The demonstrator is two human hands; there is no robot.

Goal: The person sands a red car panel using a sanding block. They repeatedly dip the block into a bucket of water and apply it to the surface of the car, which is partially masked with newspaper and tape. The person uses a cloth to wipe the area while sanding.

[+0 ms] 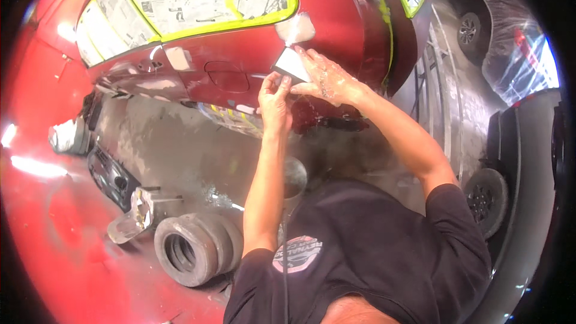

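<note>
My left hand (275, 101) grips the lower left part of a small rectangular pad (289, 61), white on top with a dark edge, thumb against it. My right hand (329, 83), wet and flecked, also holds the pad from the right, fingers along its top and thumb near the bottom. The pad is at the side of a red car (327, 9), below a pale primed patch (295, 27). Above and left of my hands is a window (186, 0) covered in newspaper with yellow tape round it. More pale patches (179, 58) mark the bodywork.
Stacked tires (186, 249), a grey bracket-like part (143, 213) and a black part (111, 177) lie at lower left beside red bodywork (42, 216). A bucket-like round object (294, 177) is below my hands. Other vehicles line the right, with a wheel (483, 201) and plastic sheeting (510, 66).
</note>
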